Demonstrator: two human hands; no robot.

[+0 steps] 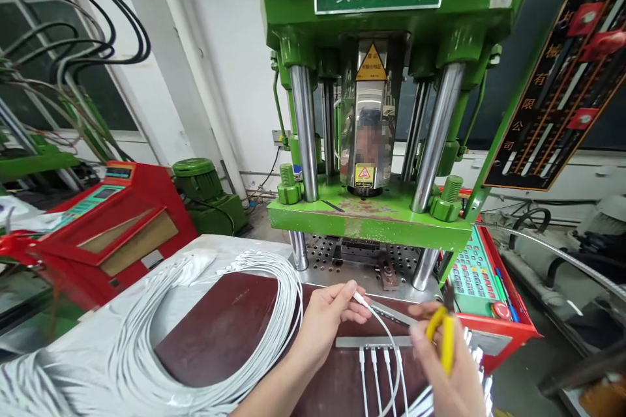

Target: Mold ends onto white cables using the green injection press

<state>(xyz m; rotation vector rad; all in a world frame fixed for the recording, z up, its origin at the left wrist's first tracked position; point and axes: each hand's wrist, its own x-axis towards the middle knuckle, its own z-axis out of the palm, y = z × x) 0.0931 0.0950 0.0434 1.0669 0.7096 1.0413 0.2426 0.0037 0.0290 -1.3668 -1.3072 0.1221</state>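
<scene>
The left hand (328,316) pinches a thin, curving white cable (385,324) by its thicker connector end (360,300), in front of the green press (342,227). The right hand (460,368) holds yellow-handled pliers (447,344).

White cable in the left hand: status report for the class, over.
Left hand pinching white plug. Right hand holding yellow-handled pliers. White cable curving from plug, crossing in front of lower metal strip.

Smooth plastic-looking cable coil (289,303), plastic plier handles (447,344), polished metal columns (443,137), glossy painted press (381,25)
</scene>
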